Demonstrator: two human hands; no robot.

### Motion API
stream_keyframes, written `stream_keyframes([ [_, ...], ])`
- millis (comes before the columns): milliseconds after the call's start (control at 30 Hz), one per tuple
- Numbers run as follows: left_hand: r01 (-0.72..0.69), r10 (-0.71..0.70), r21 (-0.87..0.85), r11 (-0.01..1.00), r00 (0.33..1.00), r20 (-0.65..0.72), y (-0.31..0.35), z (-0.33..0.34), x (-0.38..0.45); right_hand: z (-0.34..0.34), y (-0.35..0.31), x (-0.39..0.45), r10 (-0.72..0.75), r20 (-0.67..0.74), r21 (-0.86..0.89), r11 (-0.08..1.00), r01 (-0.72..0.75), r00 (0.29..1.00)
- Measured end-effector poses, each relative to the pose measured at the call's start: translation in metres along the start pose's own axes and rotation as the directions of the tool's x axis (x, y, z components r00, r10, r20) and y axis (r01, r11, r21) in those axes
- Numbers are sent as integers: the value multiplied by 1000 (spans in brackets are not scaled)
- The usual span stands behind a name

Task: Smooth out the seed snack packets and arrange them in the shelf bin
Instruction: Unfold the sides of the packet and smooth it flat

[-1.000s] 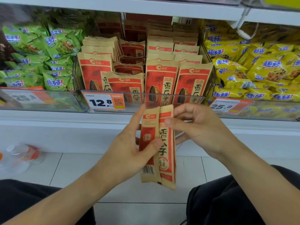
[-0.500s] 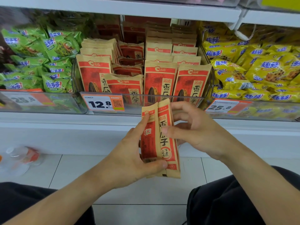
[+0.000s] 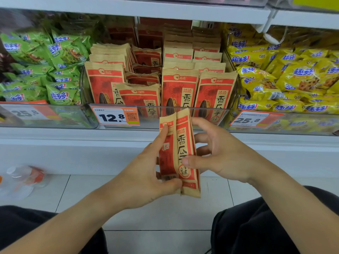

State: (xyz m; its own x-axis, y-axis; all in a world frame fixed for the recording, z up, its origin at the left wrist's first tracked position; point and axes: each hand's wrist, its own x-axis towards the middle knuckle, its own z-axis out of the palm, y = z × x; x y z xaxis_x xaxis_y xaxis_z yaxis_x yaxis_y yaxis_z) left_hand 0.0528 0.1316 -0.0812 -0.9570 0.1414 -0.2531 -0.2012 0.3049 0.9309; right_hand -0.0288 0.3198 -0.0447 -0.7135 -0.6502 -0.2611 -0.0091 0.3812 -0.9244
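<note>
A red and tan seed snack packet stands upright, folded along its length, just below the shelf edge. My left hand grips its left side, thumb across the bottom and forefinger stretched up the front. My right hand pinches the right side, thumb pressing the front near the round seal. Behind it the clear shelf bin holds several rows of the same packets, most upright, some in the second column slumped and lying low.
Green snack bags fill the bin to the left, yellow ones the bin to the right. An orange price tag reading 12.8 hangs on the front wall. A plastic bottle lies on the tiled floor at left. My knees frame the bottom.
The packet has risen toward the shelf edge. My left thumb slid down to its bottom and my right thumb moved lower on its front.
</note>
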Motion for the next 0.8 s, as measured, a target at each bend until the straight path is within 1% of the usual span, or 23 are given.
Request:
stream_keyframes([
  [167,-34,32,-34,999,997,-63,7,-3,-1,0,-2,0,-61,26,15,998,60,998],
  [300,-63,44,-181,982,993,-106,10,-3,0,4,-6,1,-114,52,-1,994,114,992],
  [333,-63,41,-219,974,994,-102,12,-4,-1,5,-5,1,-116,50,-20,993,117,992],
  [400,-54,43,-278,959,998,-43,16,-5,-3,7,-2,2,-130,34,-54,990,132,991],
  [467,-53,54,-285,957,999,-3,18,-4,-4,9,1,2,-167,9,-74,983,168,986],
  [567,-85,80,-197,977,996,-32,19,-3,-5,9,1,4,-198,-98,-48,980,195,975],
  [633,-114,112,-64,991,993,-35,19,-6,-7,7,1,6,-199,-181,-5,979,202,963],
  [700,-158,162,69,985,986,-42,19,-12,-10,1,1,6,-211,-221,27,975,223,952],
  [733,-178,186,128,976,981,-57,19,-16,-10,-2,1,6,-227,-222,-5,973,232,948],
  [800,-198,233,264,944,966,-109,18,-25,-10,-8,0,7,-266,-189,-148,959,240,945],
])
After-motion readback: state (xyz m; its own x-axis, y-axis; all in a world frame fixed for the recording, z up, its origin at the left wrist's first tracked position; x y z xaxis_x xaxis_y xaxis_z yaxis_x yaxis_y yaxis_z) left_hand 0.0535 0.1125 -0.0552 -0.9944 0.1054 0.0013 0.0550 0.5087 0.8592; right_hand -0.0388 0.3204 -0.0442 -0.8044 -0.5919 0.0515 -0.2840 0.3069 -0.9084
